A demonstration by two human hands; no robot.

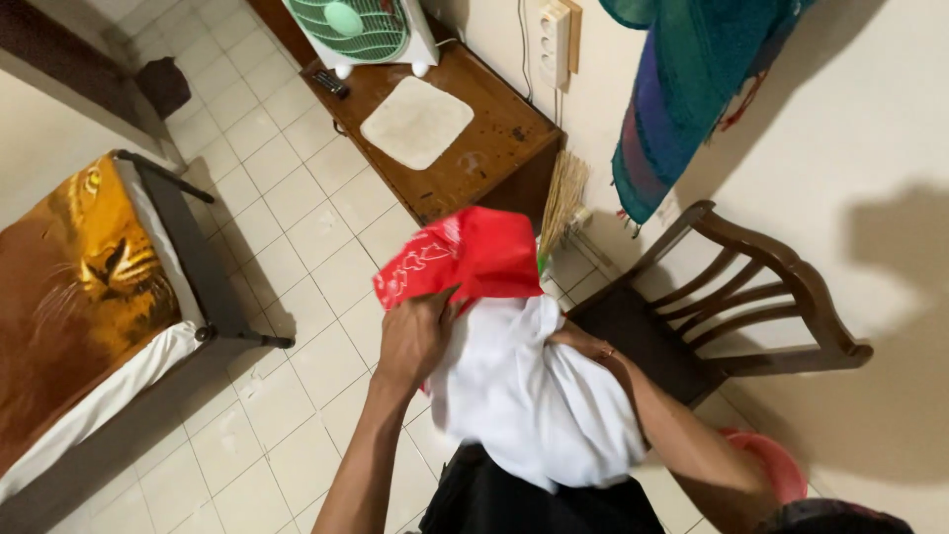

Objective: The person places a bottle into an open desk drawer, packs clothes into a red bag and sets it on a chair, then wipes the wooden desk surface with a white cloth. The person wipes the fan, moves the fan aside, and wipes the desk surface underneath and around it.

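My left hand (413, 334) grips the edge of a red plastic bag (465, 252) with white print, held up in front of me. A bundle of white cloth (529, 391) hangs out of the bag's mouth. My right hand (581, 342) is pressed into the white cloth on its right side, fingers mostly hidden in the folds. Black fabric (524, 499) shows below the cloth, close to my body.
A dark wooden chair (751, 297) stands right of my hands against the wall. A wooden desk (474, 148) carries a pale mat (416, 121) and green fan (361, 28). A straw broom (561, 203) leans beside the desk. A bed with tiger blanket (79, 287) sits left. A pink basin (776, 460) is low right.
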